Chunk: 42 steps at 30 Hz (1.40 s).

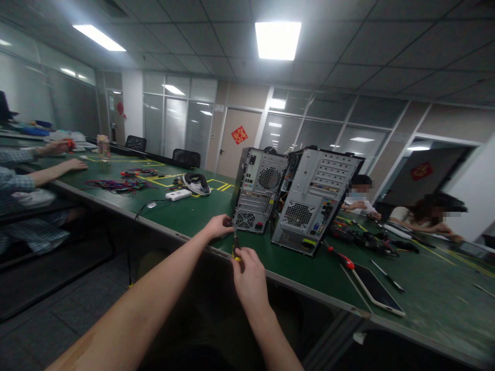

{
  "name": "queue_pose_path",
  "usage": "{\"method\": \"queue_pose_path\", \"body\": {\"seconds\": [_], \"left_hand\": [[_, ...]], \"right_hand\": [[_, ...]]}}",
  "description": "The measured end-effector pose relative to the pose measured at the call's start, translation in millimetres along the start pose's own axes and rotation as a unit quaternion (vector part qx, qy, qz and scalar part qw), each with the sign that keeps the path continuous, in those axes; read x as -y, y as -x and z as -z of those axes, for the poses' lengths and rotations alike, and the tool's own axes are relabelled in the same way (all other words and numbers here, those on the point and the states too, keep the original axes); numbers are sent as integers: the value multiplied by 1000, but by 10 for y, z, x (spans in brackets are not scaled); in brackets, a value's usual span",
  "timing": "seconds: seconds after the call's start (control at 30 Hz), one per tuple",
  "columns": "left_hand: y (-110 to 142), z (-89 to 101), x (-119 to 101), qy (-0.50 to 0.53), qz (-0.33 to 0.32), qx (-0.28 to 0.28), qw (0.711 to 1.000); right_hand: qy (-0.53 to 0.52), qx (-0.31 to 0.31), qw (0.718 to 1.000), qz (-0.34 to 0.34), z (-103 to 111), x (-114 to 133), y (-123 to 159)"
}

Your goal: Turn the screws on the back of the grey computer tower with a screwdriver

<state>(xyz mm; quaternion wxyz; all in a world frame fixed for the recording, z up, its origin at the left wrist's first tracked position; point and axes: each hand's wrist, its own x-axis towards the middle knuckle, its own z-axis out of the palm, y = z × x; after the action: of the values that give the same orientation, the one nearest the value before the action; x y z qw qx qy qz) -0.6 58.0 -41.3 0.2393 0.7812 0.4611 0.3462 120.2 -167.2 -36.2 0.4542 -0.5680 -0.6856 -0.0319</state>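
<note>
A grey computer case (253, 196) stands upright on the green table, its back panel with fan grilles and ports turned toward me. My right hand (249, 270) is closed round the black and yellow handle of a screwdriver (236, 246), whose shaft points up at the lower left corner of that case. Beside this corner is my left hand (218, 226), its fingers curled in near the screwdriver's tip; what they pinch, if anything, is hidden. Close on the right stands a second computer case (309, 206), slightly tilted in view, with slot covers and a mesh vent.
On the right lie a red-handled screwdriver (346, 261), a phone-like tablet (379, 288), a metal tool (388, 276) and dark cables (367, 239). Leftward are a white power strip (178, 195), a headset-like ring (197, 184) and cable bundles (119, 185). Other people sit on both sides.
</note>
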Motion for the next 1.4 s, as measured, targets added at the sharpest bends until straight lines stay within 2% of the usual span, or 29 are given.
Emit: {"method": "queue_pose_path", "body": {"seconds": [0.37,0.6,0.83,0.93,1.13,1.4], "left_hand": [[-20,-17,47,-1,-5,-5,1000],[-19,-19,52,-2,-9,-1,1000],[-7,0,30,-8,-9,-4,1000],[-4,-1,20,-5,-7,-4,1000],[-20,-14,40,-14,-7,-1,1000],[-14,-11,34,-4,-10,-3,1000]], "right_hand": [[18,1,1000,-25,-9,-23,-11],[9,-4,1000,-4,19,5,-4],[31,38,998,-31,23,8,5],[31,31,998,-38,19,13,6],[46,17,999,-11,69,21,-6],[37,17,999,-32,66,4,-28]]}}
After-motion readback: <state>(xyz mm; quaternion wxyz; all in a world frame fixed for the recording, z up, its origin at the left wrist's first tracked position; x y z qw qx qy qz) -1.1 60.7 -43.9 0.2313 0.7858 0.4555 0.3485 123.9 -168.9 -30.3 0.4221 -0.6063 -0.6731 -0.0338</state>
